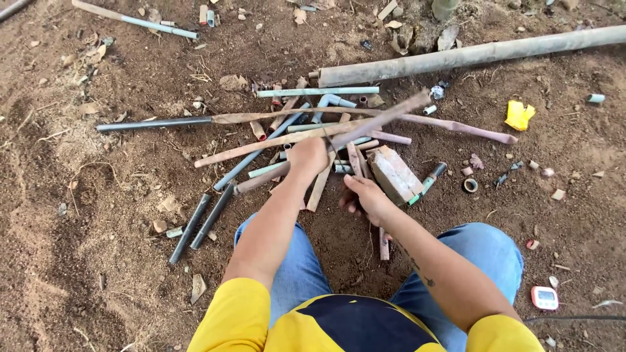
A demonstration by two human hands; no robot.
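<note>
I kneel on bare soil over a heap of dirty cut pipes [306, 130], some pale blue, some brown, some black. My left hand [308, 156] is closed around a long brown pipe [385, 117] that slants up to the right and looks blurred. My right hand [365, 197] rests low on the ground among short pipe pieces, just left of a brick [394, 175]; its fingers curl down, and whether they grip anything is hidden.
A long thick grey pipe [469, 55] lies across the top right. Two black pipes [202, 221] lie at left. A yellow scrap [519, 115], a small ring [470, 185] and a white-and-red timer [544, 297] sit at right.
</note>
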